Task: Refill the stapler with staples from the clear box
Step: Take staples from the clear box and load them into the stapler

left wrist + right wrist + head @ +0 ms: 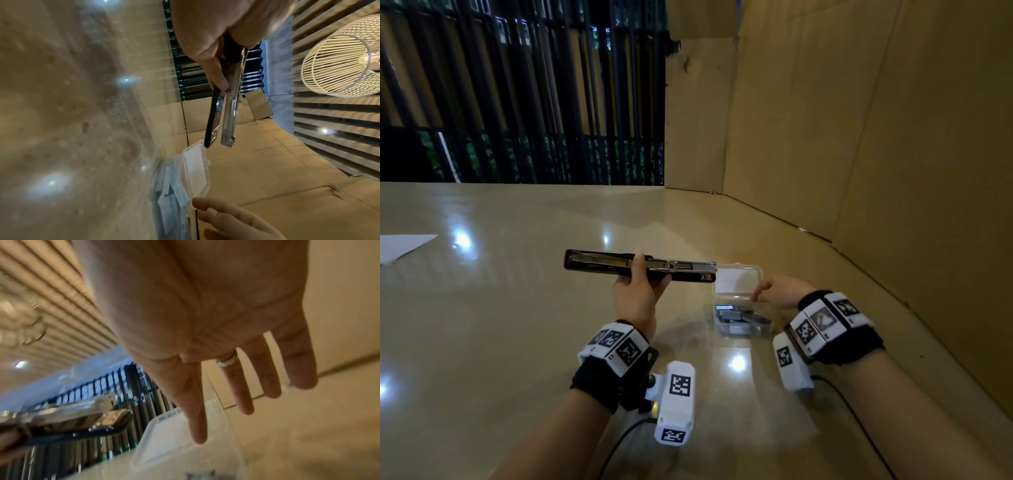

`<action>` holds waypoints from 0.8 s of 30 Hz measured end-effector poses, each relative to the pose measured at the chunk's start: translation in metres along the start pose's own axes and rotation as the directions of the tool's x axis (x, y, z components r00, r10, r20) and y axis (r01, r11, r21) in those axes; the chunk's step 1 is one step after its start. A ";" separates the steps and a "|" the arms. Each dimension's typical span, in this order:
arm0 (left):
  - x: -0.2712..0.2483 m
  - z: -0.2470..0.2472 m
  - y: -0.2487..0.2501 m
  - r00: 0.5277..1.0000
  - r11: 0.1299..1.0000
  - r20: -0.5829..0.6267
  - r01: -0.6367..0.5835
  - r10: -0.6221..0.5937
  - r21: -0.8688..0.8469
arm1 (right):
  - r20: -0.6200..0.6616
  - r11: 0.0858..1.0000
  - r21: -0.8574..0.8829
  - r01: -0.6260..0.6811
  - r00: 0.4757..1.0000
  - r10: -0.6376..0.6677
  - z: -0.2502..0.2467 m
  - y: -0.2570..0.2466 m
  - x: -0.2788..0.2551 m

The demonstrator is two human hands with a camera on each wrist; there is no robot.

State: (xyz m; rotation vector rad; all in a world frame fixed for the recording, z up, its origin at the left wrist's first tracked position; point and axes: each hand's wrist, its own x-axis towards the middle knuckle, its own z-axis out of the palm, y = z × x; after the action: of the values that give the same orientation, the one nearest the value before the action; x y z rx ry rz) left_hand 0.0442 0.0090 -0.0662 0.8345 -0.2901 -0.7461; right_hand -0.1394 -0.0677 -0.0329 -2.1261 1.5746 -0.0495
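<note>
Black stapler swung open in the left hand, clear box of staples open on the table.

The left hand (pixel 635 294) grips the long black-and-chrome stapler (pixel 640 266) mid-body, level above the glossy beige table (pixel 482 308), metal channel exposed. At its 4 o'clock sits the clear plastic box (pixel 739 308), lid up, grey staple strips (pixel 736 317) inside; the right hand (pixel 774 291) hovers over it, fingers straight, holding nothing.

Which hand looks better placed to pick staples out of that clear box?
The right hand: it hovers open beside the open clear plastic box of grey staple strips. The left hand grips the opened black stapler.
</note>
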 end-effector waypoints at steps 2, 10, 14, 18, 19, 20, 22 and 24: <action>0.000 0.001 0.001 1.000 1.000 0.009 0.001 -0.001 -0.009 | -0.004 0.988 -0.154 0.003 1.000 -0.003 -0.005 -0.006 0.004; -0.003 0.005 0.002 0.999 0.999 0.026 0.021 -0.020 -0.040 | -0.056 0.876 -0.482 0.005 0.998 -0.036 0.007 -0.016 0.026; -0.002 0.005 0.002 1.000 0.999 0.021 0.015 -0.015 -0.032 | -0.129 0.812 -0.582 -0.046 0.991 -0.037 0.016 -0.018 0.033; 0.000 0.005 0.002 1.000 0.999 0.017 0.021 -0.021 -0.030 | -0.215 0.818 -0.574 -0.032 0.970 -0.112 0.023 -0.010 0.036; 0.000 0.005 0.002 1.000 0.999 0.017 0.023 -0.022 -0.032 | -0.230 0.825 -0.565 -0.031 0.966 -0.122 0.024 -0.009 0.037; 0.000 0.005 0.002 1.000 0.999 0.019 0.024 -0.023 -0.034 | -0.241 0.831 -0.555 -0.028 0.962 -0.129 0.025 -0.009 0.038; 0.001 0.005 0.002 0.999 0.999 0.025 0.024 -0.024 -0.036 | -0.252 0.841 -0.541 -0.032 0.960 -0.125 0.027 -0.009 0.039; 0.001 0.005 0.002 0.999 0.999 0.025 0.023 -0.022 -0.038 | -0.290 0.849 -0.526 -0.056 0.950 -0.117 0.028 -0.007 0.040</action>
State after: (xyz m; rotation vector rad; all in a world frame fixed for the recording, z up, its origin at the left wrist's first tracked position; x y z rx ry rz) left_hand 0.0430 0.0065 -0.0608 0.7936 -0.2876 -0.7810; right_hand -0.1107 -0.0928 -0.0648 -2.6772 1.9058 0.0485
